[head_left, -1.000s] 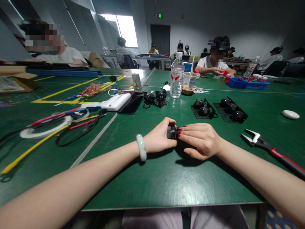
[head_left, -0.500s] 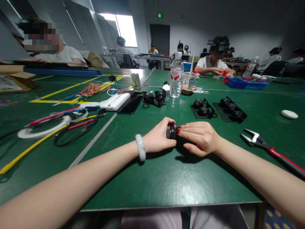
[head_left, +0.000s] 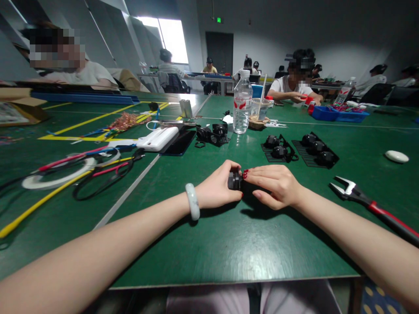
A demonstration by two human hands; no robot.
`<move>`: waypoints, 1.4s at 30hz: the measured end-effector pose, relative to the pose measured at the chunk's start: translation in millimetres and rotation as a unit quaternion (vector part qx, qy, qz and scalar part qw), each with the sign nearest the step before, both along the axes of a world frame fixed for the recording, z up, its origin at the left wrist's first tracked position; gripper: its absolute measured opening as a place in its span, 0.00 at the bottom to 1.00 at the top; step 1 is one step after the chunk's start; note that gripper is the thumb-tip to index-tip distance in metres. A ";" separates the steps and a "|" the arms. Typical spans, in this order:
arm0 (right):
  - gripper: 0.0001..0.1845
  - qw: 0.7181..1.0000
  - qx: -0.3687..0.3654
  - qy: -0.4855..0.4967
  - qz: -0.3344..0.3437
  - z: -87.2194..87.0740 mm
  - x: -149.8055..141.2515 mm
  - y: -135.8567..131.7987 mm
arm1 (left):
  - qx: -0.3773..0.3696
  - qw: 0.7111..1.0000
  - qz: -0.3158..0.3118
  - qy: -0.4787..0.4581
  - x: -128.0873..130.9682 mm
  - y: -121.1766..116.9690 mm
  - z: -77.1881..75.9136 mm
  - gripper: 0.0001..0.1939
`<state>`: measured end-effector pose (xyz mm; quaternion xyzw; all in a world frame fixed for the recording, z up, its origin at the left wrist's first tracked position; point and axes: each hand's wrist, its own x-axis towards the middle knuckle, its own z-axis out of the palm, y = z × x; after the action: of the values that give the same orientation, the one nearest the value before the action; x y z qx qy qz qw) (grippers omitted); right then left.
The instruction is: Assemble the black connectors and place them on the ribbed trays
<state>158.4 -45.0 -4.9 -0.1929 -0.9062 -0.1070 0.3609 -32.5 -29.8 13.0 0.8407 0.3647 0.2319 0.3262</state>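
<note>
A small black cylindrical part (head_left: 234,180) sits between my two hands, low over the green table (head_left: 209,244). My left hand (head_left: 218,188), with a pale bangle on its wrist, is curled around the part's left side. From the right, my right hand (head_left: 274,184) meets it, and the red-nailed fingertips are closed on the part's right end. Most of the part is hidden by my fingers.
A red-handled wrench (head_left: 366,203) lies at the right. Behind my hands are black trays with similar black parts (head_left: 316,148), more black parts (head_left: 212,134), a water bottle (head_left: 242,104), a white box (head_left: 157,138) and coloured cables (head_left: 81,168) at the left. Other people sit at the far tables.
Both hands, still closed on the black part, have shifted very slightly away from me. The right fingers have slid a little over the part.
</note>
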 end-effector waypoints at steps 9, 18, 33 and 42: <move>0.15 0.999 0.005 0.034 0.011 1.5 2.3 -0.5 | -0.003 1.000 0.000 -0.003 0.1 -0.1 0.1 0.24; 0.13 0.998 0.053 0.028 0.026 4.5 0.3 -8.8 | -0.019 1.000 -0.007 -0.009 1.3 -0.9 1.3 0.24; 0.14 0.997 0.062 -0.023 0.035 6.1 -3.3 -10.7 | -0.012 1.000 -0.008 -0.011 1.1 0.5 0.0 0.25; 0.15 0.999 0.047 -0.013 0.022 5.3 -2.7 -9.7 | -0.007 1.000 -0.002 -0.007 1.5 0.0 0.5 0.25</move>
<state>155.7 -54.7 0.4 -0.1543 -0.9087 -0.1437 0.3604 -31.0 -29.9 13.6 0.8375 0.3620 0.2345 0.3354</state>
